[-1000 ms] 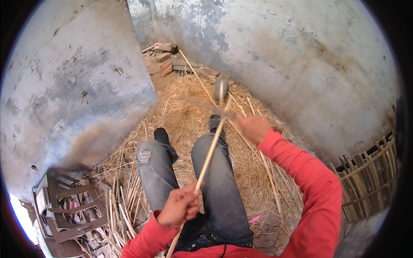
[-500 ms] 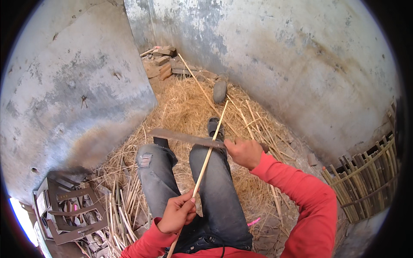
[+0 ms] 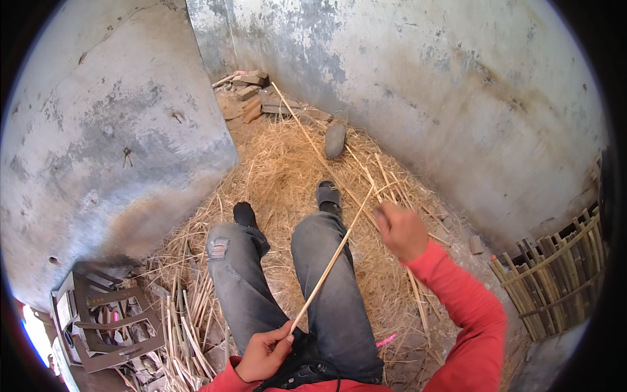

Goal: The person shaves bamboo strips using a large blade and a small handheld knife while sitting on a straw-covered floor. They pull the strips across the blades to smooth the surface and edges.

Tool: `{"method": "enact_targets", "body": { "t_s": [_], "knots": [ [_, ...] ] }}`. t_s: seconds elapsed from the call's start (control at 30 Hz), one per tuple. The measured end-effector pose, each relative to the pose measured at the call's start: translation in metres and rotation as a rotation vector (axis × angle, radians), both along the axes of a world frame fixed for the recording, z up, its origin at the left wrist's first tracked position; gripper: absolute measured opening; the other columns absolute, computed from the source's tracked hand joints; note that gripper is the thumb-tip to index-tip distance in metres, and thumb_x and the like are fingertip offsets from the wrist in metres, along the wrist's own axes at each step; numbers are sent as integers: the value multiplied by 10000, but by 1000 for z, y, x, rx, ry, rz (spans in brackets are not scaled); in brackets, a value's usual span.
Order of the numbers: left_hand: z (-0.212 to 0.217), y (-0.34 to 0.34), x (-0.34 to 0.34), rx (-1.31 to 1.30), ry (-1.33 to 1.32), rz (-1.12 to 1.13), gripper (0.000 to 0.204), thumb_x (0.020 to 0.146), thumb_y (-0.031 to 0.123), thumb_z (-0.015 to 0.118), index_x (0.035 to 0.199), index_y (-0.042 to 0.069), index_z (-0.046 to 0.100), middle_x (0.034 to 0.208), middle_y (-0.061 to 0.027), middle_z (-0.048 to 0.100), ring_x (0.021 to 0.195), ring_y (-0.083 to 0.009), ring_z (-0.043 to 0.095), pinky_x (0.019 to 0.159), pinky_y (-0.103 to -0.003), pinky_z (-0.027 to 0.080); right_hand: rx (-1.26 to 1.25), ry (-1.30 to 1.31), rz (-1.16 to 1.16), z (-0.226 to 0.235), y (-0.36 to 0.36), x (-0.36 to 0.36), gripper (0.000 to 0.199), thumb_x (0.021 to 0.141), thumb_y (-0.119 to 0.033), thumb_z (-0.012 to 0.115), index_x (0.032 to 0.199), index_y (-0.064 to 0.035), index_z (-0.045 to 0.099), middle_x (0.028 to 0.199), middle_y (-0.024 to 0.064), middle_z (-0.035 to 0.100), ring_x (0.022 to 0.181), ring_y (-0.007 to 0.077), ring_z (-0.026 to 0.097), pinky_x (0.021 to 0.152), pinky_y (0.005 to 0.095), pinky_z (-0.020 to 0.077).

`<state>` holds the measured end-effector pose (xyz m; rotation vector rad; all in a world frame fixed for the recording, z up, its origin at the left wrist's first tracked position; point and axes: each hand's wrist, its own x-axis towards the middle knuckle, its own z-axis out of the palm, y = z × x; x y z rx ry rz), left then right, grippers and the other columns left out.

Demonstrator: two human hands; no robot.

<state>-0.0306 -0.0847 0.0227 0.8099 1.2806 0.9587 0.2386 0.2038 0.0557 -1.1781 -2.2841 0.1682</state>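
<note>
A long, thin pale bamboo strip [image 3: 331, 261] slants across my right thigh, its far end up near my right hand. Low in front of my body, my left hand [image 3: 266, 355] pinches the strip between thumb and fingers. Beyond my right knee, my right hand [image 3: 401, 230] is closed in a fist, slightly blurred. It keeps the grip it had on the machete, but the blade cannot be made out now. My legs in torn grey jeans [image 3: 245, 287] are spread beneath the strip.
Straw and shavings [image 3: 281, 157] cover the floor, with loose strips [image 3: 418, 297] at the right. A rounded stone [image 3: 335, 141] and bricks [image 3: 251, 91] lie ahead. Left are a brown frame [image 3: 117, 323] and cut sticks [image 3: 183, 326]; right, a slatted bamboo panel [image 3: 555, 274]. Walls enclose the corner.
My right hand has moved right and slightly forward, away from my knee; the machete blade that crossed the strip no longer shows. The strip's far end has swung right, and my left hand has come lower.
</note>
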Motion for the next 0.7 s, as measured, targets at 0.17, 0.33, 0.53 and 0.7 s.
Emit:
{"method": "enact_targets", "body": {
  "t_s": [0.17,0.33,0.53,0.7],
  "knots": [
    [-4,-10,9,149,283,18,405,1029,51,591,1427,-21,568,935,-20,658,802,-42,566,702,-202,459,23,-183,157,-28,-54,-20,145,889,-206,674,988,-104,644,727,145,646,584,324,657,499,438,507],
    [22,-6,24,230,531,42,345,1023,101,582,1330,-50,623,1188,-244,722,1064,-265,718,931,-320,530,187,-258,170,-48,-35,-29,134,936,-232,623,978,-107,602,743,125,645,561,306,669,444,445,502],
    [24,-5,21,214,521,0,346,1019,79,560,1328,-67,614,1221,-271,698,1150,-269,692,972,-318,511,215,-277,131,-50,11,-30,95,927,-171,573,997,-117,609,709,114,623,556,317,668,453,438,517],
    [-10,-7,13,353,485,67,387,1014,45,603,1391,-45,591,1072,-117,738,893,-90,649,788,-227,519,292,-348,161,-52,24,-30,92,915,-174,578,992,-134,612,727,126,626,574,305,677,436,434,511]
  ]
}}
